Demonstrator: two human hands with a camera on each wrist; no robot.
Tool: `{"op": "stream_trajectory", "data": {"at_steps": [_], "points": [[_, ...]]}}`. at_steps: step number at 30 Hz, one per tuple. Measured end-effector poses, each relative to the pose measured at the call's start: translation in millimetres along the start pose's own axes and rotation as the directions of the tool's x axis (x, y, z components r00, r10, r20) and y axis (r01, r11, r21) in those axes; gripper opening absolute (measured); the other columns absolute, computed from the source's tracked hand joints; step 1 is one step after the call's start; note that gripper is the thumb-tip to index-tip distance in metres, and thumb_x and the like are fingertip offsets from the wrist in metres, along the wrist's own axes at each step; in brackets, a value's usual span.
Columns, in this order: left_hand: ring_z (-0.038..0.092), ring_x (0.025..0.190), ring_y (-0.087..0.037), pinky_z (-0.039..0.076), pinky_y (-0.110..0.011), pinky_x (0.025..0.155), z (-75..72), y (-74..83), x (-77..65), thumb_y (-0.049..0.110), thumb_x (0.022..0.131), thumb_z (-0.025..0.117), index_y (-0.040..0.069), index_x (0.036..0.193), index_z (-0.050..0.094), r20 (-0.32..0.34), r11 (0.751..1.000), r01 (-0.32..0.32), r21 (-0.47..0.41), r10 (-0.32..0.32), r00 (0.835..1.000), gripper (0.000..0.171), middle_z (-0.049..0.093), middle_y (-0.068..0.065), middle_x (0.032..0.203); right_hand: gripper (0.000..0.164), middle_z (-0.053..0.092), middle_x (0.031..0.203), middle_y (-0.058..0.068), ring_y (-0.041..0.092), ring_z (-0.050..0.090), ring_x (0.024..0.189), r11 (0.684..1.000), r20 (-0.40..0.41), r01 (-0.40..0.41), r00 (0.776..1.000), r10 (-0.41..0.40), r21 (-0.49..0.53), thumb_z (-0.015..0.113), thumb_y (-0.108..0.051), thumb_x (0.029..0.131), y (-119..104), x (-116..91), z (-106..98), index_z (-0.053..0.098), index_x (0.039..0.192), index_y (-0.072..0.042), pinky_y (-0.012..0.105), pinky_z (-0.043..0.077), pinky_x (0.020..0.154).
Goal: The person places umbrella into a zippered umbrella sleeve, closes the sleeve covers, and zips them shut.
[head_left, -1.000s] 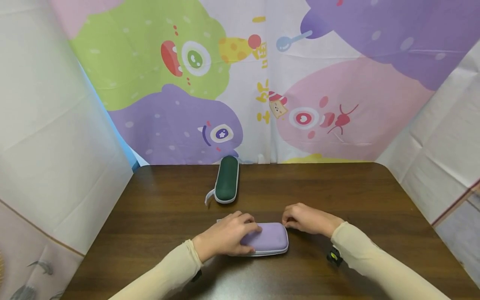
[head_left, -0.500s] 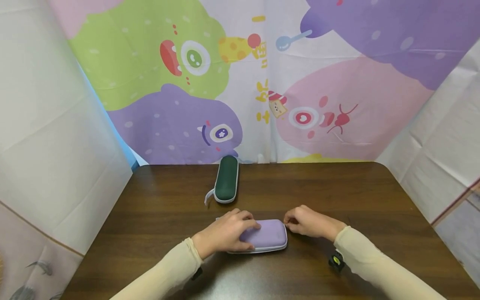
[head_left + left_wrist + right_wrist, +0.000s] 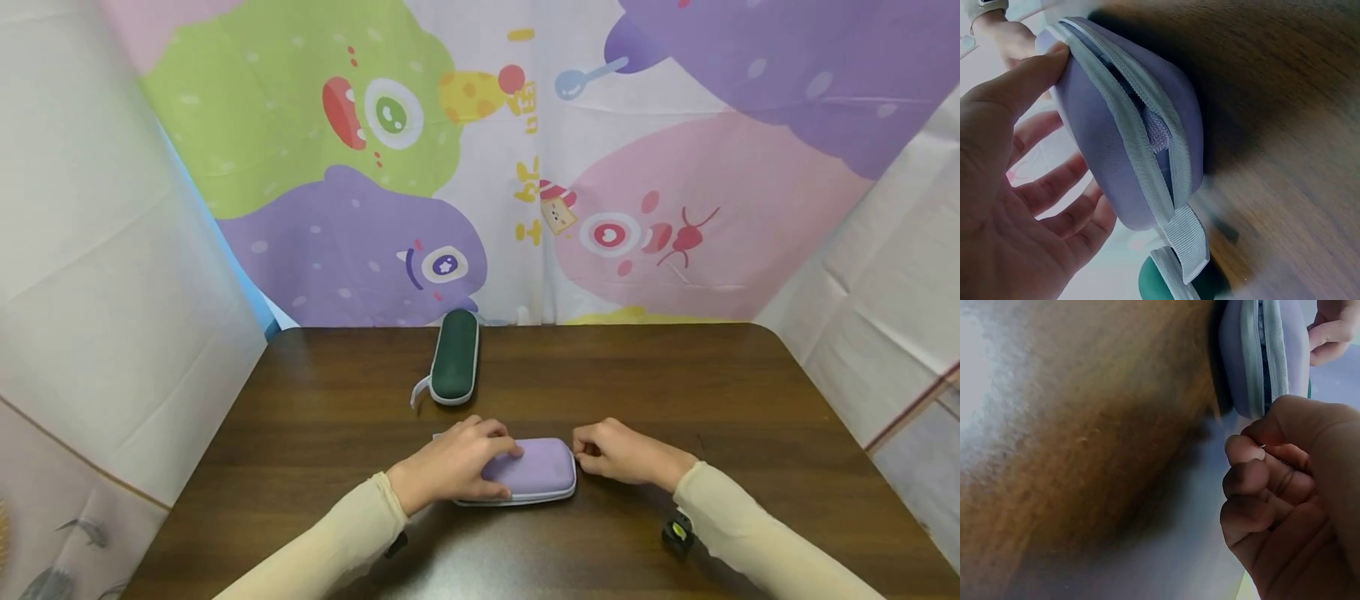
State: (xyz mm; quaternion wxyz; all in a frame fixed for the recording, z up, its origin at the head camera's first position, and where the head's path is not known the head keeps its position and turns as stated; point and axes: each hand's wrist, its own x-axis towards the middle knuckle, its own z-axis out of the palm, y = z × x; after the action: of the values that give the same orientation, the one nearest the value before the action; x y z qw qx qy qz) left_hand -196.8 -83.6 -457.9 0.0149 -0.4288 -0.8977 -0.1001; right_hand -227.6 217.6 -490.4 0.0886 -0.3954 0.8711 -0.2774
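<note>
A lavender zippered hard case [image 3: 542, 467] lies crosswise on the brown table. My left hand [image 3: 457, 467] holds it from above, thumb at the near edge and fingers over the lid. In the left wrist view the zipper [image 3: 1116, 103] is parted along the near side, with mesh lining [image 3: 1157, 130] in the gap and a grey fabric loop [image 3: 1187, 242] at the end. At the case's right end, my right hand [image 3: 618, 450] pinches thumb against index finger right at the zipper; the zipper pull between them is mostly hidden.
Behind the lavender case stands a dark green zippered case [image 3: 453, 358] with a pale strap, near the table's back edge. A cartoon-print cloth [image 3: 525, 283] hangs behind the table [image 3: 675, 375], and pale cloths hang at both sides.
My right hand has shifted slightly right and toward me, around the case's right corner. The case has slid a little away from me under my left hand.
</note>
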Motion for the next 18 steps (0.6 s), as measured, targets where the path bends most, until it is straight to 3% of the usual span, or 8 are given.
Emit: {"op": "stream_trajectory", "data": {"at_steps": [18], "points": [[0.061,0.105,-0.022,0.053,-0.038,0.092,-0.3,0.1,0.4,0.049,0.081,0.085,0.022,0.124,0.073,0.010,1.000,0.009,-0.013,-0.008,1.000,0.052,0.067,-0.002,0.121,0.027,0.044,0.067,-0.017,-0.007,0.038,0.059,0.998,-0.070,0.067,0.995,-0.065,0.020,0.066,0.004,0.082,-3.1,-12.8,9.8,0.053,0.072,-0.018,0.014,0.034,0.053]]}}
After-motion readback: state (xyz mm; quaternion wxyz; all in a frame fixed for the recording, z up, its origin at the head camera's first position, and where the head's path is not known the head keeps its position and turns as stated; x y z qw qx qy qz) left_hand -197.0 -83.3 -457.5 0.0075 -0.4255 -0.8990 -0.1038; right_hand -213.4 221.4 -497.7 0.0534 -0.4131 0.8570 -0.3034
